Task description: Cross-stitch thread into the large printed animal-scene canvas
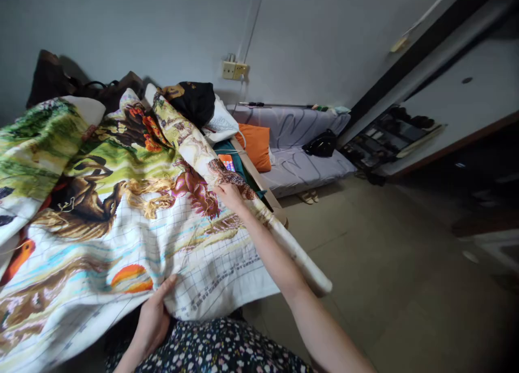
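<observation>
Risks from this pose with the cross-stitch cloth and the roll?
1. The rolled end juts past the frame over bare floor; if the right hand lets go, it may unroll or slide off.
2. The left hand pinches only the cloth at its lower edge; a tug could snag the loose yellow threads.

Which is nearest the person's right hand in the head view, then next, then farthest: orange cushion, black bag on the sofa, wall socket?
From the right hand:
1. Orange cushion, just beyond, on the sofa's near end.
2. Black bag, farther right on the sofa.
3. Wall socket, high on the wall.
</observation>
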Action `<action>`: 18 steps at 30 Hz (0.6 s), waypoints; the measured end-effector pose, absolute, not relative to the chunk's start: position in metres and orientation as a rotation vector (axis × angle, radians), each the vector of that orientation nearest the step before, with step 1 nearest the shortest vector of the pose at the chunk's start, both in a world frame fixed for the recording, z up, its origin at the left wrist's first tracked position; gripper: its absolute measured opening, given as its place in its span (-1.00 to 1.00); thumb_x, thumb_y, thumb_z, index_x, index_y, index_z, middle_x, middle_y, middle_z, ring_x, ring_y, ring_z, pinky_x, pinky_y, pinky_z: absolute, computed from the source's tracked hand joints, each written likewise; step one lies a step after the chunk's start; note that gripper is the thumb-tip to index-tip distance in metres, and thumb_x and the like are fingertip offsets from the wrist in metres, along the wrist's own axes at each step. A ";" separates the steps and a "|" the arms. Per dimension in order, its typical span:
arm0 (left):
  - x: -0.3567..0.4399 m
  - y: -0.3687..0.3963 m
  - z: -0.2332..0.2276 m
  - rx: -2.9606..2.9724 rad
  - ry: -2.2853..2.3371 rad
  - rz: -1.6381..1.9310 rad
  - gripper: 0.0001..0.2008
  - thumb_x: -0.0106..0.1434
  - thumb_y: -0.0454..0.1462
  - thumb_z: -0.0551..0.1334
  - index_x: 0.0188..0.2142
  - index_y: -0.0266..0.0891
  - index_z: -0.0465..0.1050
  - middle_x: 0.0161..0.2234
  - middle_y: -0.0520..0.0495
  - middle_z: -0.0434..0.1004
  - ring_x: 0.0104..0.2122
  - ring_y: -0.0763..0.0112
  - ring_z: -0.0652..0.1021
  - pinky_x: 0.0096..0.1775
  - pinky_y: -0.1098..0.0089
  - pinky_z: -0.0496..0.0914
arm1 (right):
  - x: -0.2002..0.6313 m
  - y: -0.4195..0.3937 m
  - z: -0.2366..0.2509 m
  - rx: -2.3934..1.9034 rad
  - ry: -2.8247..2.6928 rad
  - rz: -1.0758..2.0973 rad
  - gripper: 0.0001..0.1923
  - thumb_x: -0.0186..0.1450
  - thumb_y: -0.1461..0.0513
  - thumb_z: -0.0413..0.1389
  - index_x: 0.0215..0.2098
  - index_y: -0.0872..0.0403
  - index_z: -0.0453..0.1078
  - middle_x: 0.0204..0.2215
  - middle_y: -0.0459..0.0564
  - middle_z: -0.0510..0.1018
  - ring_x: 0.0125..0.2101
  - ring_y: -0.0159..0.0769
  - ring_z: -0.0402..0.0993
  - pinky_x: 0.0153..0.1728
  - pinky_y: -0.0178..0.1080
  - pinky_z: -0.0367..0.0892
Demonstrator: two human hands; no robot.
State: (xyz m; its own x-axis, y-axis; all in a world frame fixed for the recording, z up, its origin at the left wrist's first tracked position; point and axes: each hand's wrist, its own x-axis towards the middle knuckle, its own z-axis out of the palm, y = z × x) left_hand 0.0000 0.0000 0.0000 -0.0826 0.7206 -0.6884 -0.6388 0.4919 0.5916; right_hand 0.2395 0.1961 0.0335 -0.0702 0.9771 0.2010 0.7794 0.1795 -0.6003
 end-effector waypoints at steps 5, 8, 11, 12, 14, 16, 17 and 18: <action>0.000 -0.001 -0.004 0.052 1.222 1.138 -0.52 0.10 -0.48 0.30 0.03 -0.21 0.48 -0.09 -0.11 0.63 0.08 0.26 0.51 0.19 0.27 0.31 | 0.233 0.174 0.034 -1.602 -1.913 0.572 -0.72 0.35 0.36 -0.01 -0.10 0.15 0.53 -0.19 0.03 0.64 -0.26 -0.38 0.56 -0.23 -0.39 0.36; 0.000 -0.001 -0.007 0.040 1.216 1.162 -0.53 0.08 -0.46 0.32 0.01 -0.17 0.50 -0.04 -0.08 0.61 0.09 0.25 0.50 0.19 0.26 0.30 | 0.219 0.151 0.036 -1.598 -1.960 0.582 -0.79 0.35 0.32 0.05 -0.18 0.13 0.54 -0.20 0.01 0.63 -0.27 -0.39 0.54 -0.23 -0.40 0.35; 0.001 -0.001 -0.009 0.039 1.185 1.171 -0.54 0.05 -0.43 0.36 -0.02 -0.16 0.51 -0.04 -0.08 0.61 0.08 0.22 0.51 0.19 0.23 0.31 | 0.199 0.132 0.033 -1.641 -2.071 0.619 -0.90 0.27 0.28 0.20 -0.41 0.10 0.52 -0.40 -0.05 0.62 -0.36 -0.36 0.51 -0.27 -0.37 0.32; 0.002 -0.001 -0.008 0.050 1.172 1.191 -0.53 0.04 -0.43 0.37 -0.02 -0.16 0.51 -0.05 -0.08 0.62 0.06 0.22 0.52 0.19 0.22 0.32 | 0.193 0.128 0.031 -1.666 -2.099 0.627 -0.90 0.25 0.30 0.22 -0.44 0.10 0.51 -0.42 -0.05 0.61 -0.36 -0.35 0.50 -0.28 -0.36 0.30; 0.004 0.000 -0.006 0.055 1.148 1.218 -0.52 0.02 -0.42 0.38 -0.03 -0.17 0.51 -0.07 -0.07 0.62 0.02 0.20 0.55 0.16 0.20 0.35 | 0.185 0.123 0.027 -1.713 -2.121 0.632 -0.87 0.24 0.37 0.19 -0.47 0.10 0.47 -0.42 -0.01 0.60 -0.33 -0.31 0.50 -0.26 -0.33 0.29; 0.005 0.002 -0.002 0.039 1.142 1.222 -0.53 -0.01 -0.43 0.38 -0.06 -0.21 0.52 -0.13 -0.09 0.65 -0.05 0.19 0.58 0.11 0.20 0.40 | 0.183 0.122 0.023 -1.739 -2.116 0.641 -0.81 0.26 0.42 0.12 -0.48 0.10 0.43 -0.39 0.02 0.59 -0.30 -0.28 0.49 -0.23 -0.31 0.28; 0.006 0.003 -0.001 0.032 1.138 1.231 -0.54 -0.02 -0.43 0.38 -0.07 -0.22 0.52 -0.15 -0.09 0.65 -0.08 0.20 0.59 0.08 0.21 0.42 | 0.184 0.122 0.022 -1.745 -2.108 0.654 -0.80 0.26 0.42 0.10 -0.48 0.10 0.41 -0.39 0.02 0.59 -0.30 -0.28 0.49 -0.22 -0.30 0.28; 0.006 0.004 0.001 0.029 1.146 1.247 -0.54 -0.03 -0.44 0.38 -0.08 -0.22 0.52 -0.17 -0.08 0.66 -0.11 0.21 0.60 0.05 0.23 0.44 | 0.187 0.121 0.022 -1.746 -2.097 0.669 -0.80 0.26 0.42 0.08 -0.49 0.10 0.39 -0.40 0.02 0.58 -0.31 -0.29 0.49 -0.23 -0.30 0.29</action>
State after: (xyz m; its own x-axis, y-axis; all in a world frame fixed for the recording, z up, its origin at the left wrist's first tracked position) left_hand 0.0063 0.0036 0.0012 -0.1223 0.7435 -0.6574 -0.7179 0.3911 0.5759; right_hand 0.1867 0.1214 0.0225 -0.1939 0.9800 -0.0447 0.8249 0.1382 -0.5482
